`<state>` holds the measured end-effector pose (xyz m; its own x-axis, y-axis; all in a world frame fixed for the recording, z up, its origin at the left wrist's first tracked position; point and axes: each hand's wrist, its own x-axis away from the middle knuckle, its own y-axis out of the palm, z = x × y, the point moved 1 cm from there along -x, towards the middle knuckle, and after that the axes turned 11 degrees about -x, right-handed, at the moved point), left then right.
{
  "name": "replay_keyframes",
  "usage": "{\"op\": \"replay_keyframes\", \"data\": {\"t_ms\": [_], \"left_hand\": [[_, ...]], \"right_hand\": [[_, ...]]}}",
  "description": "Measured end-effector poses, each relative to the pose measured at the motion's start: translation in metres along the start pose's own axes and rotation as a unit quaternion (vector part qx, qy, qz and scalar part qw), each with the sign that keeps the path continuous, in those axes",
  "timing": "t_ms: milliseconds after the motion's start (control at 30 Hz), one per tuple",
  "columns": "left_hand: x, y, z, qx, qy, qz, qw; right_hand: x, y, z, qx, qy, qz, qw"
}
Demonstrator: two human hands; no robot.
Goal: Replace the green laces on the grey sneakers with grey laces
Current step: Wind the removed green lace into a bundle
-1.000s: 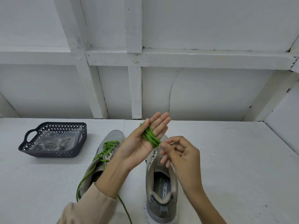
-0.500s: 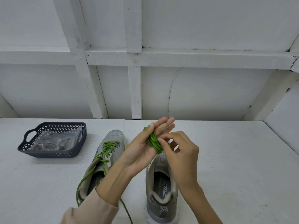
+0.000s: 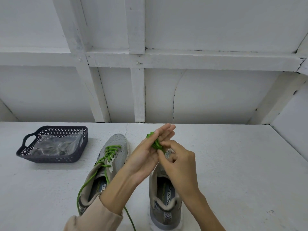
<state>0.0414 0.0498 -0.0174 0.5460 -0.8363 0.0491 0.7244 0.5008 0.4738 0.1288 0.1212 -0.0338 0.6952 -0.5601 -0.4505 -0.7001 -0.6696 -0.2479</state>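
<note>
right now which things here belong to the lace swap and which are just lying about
In the job:
- coiled green lace, left hand, right hand
- laced sneaker
- unlaced sneaker

Lying about:
- dark basket holding a clear bag, contents unclear

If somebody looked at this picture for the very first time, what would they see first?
Probably the bright green lace bundle, wound around the fingers of the left hand while the right hand pinches it, right in the middle above the table. Next, the left grey sneaker, still threaded with a green lace, beside the right sneaker, which seems to have none. Far left sits a dark basket holding a clear plastic bag.
</note>
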Motion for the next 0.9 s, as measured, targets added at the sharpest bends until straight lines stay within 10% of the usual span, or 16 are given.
{"op": "replay_keyframes", "data": {"t_ms": [300,667,900], "left_hand": [[0.001,-0.001,0.003,0.014,-0.038,-0.022,0.999],[0.002,0.001,0.004,0.012,-0.007,-0.026,1.0],[0.0,0.005,0.002,0.019,0.017,-0.05,0.998]], "right_hand": [[-0.008,-0.006,-0.013,-0.345,0.198,-0.057,0.916],[0.004,0.004,-0.004,-0.086,-0.006,-0.035,0.996],[0.008,0.01,0.003,0.04,-0.21,0.069,0.975]]}}
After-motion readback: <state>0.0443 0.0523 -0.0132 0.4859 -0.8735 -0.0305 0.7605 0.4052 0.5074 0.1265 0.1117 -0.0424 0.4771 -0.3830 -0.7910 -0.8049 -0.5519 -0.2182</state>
